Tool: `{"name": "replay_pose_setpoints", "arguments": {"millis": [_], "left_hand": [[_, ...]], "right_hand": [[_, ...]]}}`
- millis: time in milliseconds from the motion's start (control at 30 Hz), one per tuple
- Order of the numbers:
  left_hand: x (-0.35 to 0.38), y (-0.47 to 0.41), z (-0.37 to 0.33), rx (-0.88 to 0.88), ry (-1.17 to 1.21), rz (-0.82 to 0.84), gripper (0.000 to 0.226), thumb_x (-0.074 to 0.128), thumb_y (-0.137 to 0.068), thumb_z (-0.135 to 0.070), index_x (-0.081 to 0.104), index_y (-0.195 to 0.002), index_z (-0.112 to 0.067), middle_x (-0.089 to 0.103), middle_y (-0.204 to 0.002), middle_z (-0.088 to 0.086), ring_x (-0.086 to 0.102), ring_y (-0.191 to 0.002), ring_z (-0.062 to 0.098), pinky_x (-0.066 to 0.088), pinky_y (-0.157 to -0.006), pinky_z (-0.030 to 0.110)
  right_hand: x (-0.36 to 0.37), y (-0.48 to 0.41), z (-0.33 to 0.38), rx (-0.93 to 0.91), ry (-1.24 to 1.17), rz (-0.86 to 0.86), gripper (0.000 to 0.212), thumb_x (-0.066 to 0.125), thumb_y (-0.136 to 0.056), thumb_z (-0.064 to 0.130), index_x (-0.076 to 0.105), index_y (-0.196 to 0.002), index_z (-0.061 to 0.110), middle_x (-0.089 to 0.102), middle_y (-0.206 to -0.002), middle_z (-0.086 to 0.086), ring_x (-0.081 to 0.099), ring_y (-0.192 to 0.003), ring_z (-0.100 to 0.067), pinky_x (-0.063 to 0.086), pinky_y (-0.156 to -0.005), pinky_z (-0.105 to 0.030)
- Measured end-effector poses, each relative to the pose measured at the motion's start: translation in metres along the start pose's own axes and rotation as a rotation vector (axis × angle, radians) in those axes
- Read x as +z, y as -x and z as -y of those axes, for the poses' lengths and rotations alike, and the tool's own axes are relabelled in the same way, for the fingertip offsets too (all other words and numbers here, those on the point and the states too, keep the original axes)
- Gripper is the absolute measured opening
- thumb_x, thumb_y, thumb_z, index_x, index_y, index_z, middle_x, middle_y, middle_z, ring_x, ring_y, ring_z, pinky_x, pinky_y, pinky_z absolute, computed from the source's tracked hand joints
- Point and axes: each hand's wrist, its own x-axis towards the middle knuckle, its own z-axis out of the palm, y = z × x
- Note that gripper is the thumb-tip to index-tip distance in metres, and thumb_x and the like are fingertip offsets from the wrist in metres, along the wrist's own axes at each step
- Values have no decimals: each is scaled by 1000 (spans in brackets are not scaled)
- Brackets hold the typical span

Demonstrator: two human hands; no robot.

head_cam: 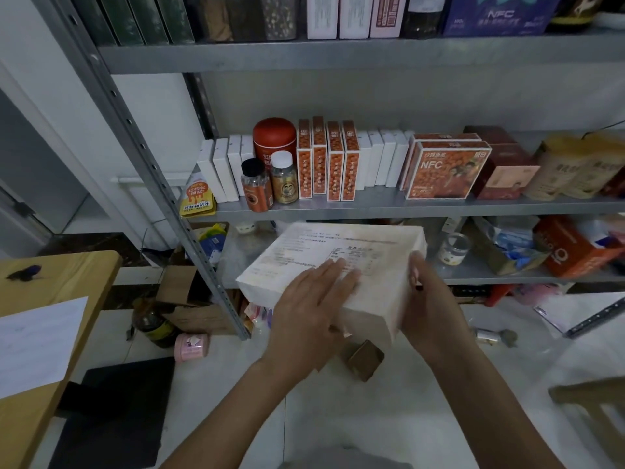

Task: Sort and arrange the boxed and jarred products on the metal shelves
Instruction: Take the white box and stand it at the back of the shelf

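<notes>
Step in hand: carrying one product to the metal shelves for placing; judged early to midway, since goods lie loose on the lowest visible shelf and on the floor below the hands
White box (338, 255): held in the air between both hands, tilted, its printed table face up; just in front of the lower shelf (473, 270) and touching neither shelf
Left hand (314, 309): fingers straight and flat on the top face at the near edge, pressing down; thumb not visible
Right hand (429, 299): clamped on the box's right end, thumb on top, fingers hidden round the far side
Above the hands: middle shelf (406, 206) with upright rows; slim white boxes (382, 160), orange slim boxes (333, 160), two NFC boxes (446, 170) above the right hand
Beyond the right hand: small clear jar (455, 248) and orange carton (571, 248) on the lower shelf
Next move calls for: choosing a gap wide enough for this box; probably the bare stretch of lower shelf directly behind it; level the box, keep both hands on it, slide it in clear of the jar
</notes>
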Motion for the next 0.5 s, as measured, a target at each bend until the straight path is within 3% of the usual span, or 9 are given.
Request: {"name": "replay_pose_setpoints", "arguments": {"millis": [67, 133, 200, 233, 333, 400, 500], "left_hand": [[-12, -3, 0, -270, 251, 31, 70, 81, -62, -32, 55, -127, -35, 63, -125, -9, 60, -114, 17, 56, -87, 36], [-21, -4, 3, -557, 490, 89, 65, 84, -68, -32, 48, -117, -53, 55, -117, -30, 57, -112, 5, 52, -80, 17], [-23, -4, 8, -771, 754, 48, 58, 86, -59, -35, 55, -107, -41, 65, -108, -19, 62, -107, 11, 58, -74, 24], [-24, -4, 9, -842, 919, 19, 59, 87, -52, -35, 58, -104, -33, 70, -106, -10, 66, -104, 16, 60, -74, 31], [-23, -4, 12, -857, 1295, 9, 69, 86, -50, -18, 59, -113, -14, 73, -111, 5, 69, -104, 25, 59, -74, 36], [-25, -3, 13, -853, 1378, 23, 72, 85, -52, -12, 58, -119, -11, 71, -114, 8, 68, -106, 27, 58, -76, 34], [-28, -3, 14, -916, 1391, 23, 75, 85, -52, -15, 57, -121, -14, 72, -114, 6, 67, -108, 25, 57, -76, 30]], "right_hand": [[-4, -4, 3, -112, 88, -108, 37, 44, -98, 50, 62, -110, 20, 72, -106, -5, 67, -101, -23, 53, -82, -41], [-6, -11, 7, -249, 185, -220, 41, 35, -101, 50, 63, -109, 20, 69, -113, -4, 63, -107, -18, 49, -95, -41], [-7, -20, 10, -341, 281, -251, 51, 24, -104, 49, 63, -118, 19, 68, -118, 0, 60, -113, -13, 42, -106, -39], [-7, -23, 10, -373, 346, -219, 58, 19, -102, 52, 63, -120, 19, 69, -116, 4, 61, -113, -11, 43, -104, -36], [-10, -28, 3, -422, 481, -118, 62, 16, -88, 64, 65, -102, 28, 73, -83, 24, 67, -84, 9, 51, -68, -10], [-10, -28, -1, -488, 522, -100, 55, 16, -92, 61, 62, -95, 33, 69, -75, 32, 64, -76, 17, 45, -58, -1], [-10, -33, -7, -553, 503, -92, 51, 15, -101, 48, 63, -90, 33, 68, -75, 33, 63, -77, 17, 45, -60, 0]]}}
